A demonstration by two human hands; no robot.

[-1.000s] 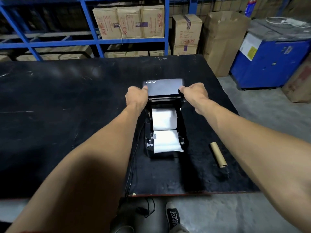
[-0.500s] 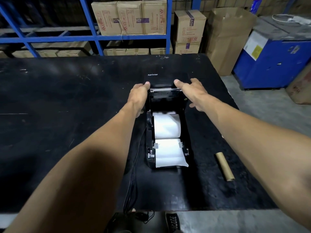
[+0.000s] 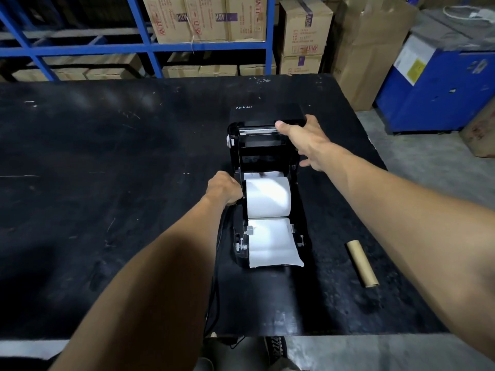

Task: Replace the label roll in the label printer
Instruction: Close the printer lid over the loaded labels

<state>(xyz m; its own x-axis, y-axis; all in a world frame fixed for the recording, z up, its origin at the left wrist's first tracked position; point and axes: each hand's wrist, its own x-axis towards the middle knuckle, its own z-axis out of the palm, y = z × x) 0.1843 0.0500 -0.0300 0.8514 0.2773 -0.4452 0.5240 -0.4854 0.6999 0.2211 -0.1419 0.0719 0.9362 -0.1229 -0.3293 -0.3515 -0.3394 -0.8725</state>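
A black label printer (image 3: 304,210) sits on the black table (image 3: 107,183), with its lid (image 3: 267,113) swung fully back. Inside lies a white label roll (image 3: 267,200), and its paper strip (image 3: 272,243) runs out over the front. My right hand (image 3: 305,140) grips the lid's front edge, thumb on the roller bar. My left hand (image 3: 223,190) is curled against the printer's left side, beside the roll. An empty brown cardboard core (image 3: 362,263) lies on the table to the right of the printer.
A black cable (image 3: 214,303) runs from the printer's left side down over the table's near edge. Blue shelving (image 3: 150,46) with cardboard boxes stands behind the table. A blue machine (image 3: 439,97) stands at the right. My shoe (image 3: 276,349) shows below the edge.
The lid has swung from upright to fully back. My left hand left the lid and came down to the printer's left side by the roll. My right hand stays on the lid.
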